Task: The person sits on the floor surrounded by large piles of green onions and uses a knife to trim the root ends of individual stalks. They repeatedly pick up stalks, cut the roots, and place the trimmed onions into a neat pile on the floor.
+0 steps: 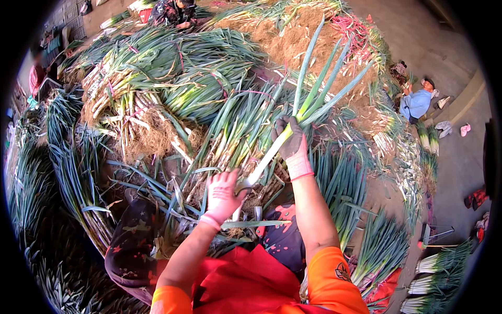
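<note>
My right hand, in a pink knit glove with a dark coated palm, grips a long green onion at the top of its white stalk. Its green leaves fan out toward the upper right, and the stalk slants down to the lower left. My left hand, in a matching glove, is at the root end, thumb spread from the fingers. Whether it pinches the stalk cannot be told. Just beyond the hands lies a pile of untrimmed green onions with soil-stained stalks. Loose peeled leaves lie between my knees.
Bundles with shaggy roots are heaped at upper left. Brown root waste and pink ties lie at the back. Bundles of cleaned onions rest at lower right. A person in blue sits at the right; other people are at upper left.
</note>
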{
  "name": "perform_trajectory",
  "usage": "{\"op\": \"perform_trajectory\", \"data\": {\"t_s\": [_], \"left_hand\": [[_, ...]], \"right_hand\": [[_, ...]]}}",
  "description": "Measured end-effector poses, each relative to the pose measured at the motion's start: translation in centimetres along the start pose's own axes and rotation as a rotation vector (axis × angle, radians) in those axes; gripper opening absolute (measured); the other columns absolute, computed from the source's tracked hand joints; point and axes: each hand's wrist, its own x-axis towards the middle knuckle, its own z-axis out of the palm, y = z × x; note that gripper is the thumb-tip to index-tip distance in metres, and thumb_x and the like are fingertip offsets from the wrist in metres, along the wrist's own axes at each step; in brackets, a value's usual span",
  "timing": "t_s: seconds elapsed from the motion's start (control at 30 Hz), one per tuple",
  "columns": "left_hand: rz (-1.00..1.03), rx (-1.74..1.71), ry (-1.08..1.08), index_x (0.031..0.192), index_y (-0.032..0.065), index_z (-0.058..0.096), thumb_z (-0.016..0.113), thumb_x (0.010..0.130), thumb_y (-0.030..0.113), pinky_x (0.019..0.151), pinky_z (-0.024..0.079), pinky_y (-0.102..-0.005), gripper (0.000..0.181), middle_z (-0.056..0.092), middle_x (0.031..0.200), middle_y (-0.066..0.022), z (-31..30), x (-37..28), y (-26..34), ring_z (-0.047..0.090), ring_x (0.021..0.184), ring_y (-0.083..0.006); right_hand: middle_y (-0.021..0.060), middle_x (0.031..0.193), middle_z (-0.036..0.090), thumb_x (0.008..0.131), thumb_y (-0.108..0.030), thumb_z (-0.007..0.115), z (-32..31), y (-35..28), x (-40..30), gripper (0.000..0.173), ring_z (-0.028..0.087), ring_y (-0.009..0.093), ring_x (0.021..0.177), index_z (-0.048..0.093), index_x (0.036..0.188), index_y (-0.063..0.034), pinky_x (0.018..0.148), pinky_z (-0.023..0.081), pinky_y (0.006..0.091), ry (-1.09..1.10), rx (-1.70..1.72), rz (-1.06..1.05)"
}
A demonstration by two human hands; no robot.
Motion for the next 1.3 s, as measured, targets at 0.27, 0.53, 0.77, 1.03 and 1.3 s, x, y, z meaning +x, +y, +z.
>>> {"op": "perform_trajectory", "data": {"t_s": [0.27, 0.53, 0.77, 1.03, 1.3], "left_hand": [[0.251, 0.229, -0.300, 0.084, 0.0154, 0.059, 0.059, 0.075, 0.021, 0.081, 0.038, -0.0466, 0.010, 0.057, 0.081, -0.0049, 4.0, -10.3, -7.0, 0.052, 0.085, -0.0250], [-0.226, 0.385, -0.676, 0.107, 0.0175, 0.063, 0.056, 0.080, 0.026, 0.089, 0.039, -0.0471, 0.029, 0.061, 0.105, -0.0089, 0.6, -17.1, -12.7, 0.054, 0.105, -0.0278], [0.000, -0.301, -0.017, 0.126, 0.0089, 0.049, 0.062, 0.082, 0.024, 0.088, 0.042, -0.0461, 0.048, 0.057, 0.109, -0.0179, 4.1, -8.8, -7.9, 0.052, 0.101, -0.0369], [-0.543, -1.173, -0.525, 0.110, -0.0011, 0.054, 0.058, 0.090, 0.015, 0.059, 0.041, -0.0206, 0.026, 0.055, 0.078, 0.0011, 2.4, -8.5, -1.3, 0.049, 0.068, -0.0061], [-0.134, -0.984, -0.422, 0.108, -0.0015, 0.059, 0.056, 0.091, 0.025, 0.071, 0.043, -0.0269, 0.032, 0.059, 0.089, -0.0051, -1.7, -0.3, 1.6, 0.052, 0.080, -0.0136]], "right_hand": [[0.0000, 0.078, 0.055, 0.081, -0.025, 0.065, -3.5, -3.7, 1.8, 0.019, 0.051, 0.012, 0.066, 0.056, 0.091, -0.0115, 0.071, 0.046, 0.0320, 0.169, -0.134, -0.187], [-0.0009, 0.077, 0.055, 0.085, -0.026, 0.063, -4.7, -3.1, 2.2, 0.019, 0.050, 0.011, 0.060, 0.053, 0.094, -0.0121, 0.068, 0.045, 0.0325, 0.249, -0.141, -0.164], [0.0020, 0.057, 0.045, 0.086, -0.020, 0.057, -4.0, 0.5, 3.9, 0.020, 0.042, 0.017, 0.042, 0.051, 0.070, -0.0100, 0.042, 0.034, 0.0279, 0.095, 0.117, -0.040], [0.0026, 0.071, 0.055, 0.089, -0.021, 0.058, -2.4, -1.7, 0.6, 0.010, 0.055, 0.016, 0.055, 0.055, 0.091, -0.0115, 0.056, 0.050, 0.0339, 0.346, 0.172, -0.085], [0.0084, 0.066, 0.058, 0.088, -0.013, 0.053, -0.1, 4.9, 0.1, 0.008, 0.054, 0.019, 0.048, 0.050, 0.091, -0.0060, 0.044, 0.047, 0.0338, 0.284, -0.176, -0.135]]}}
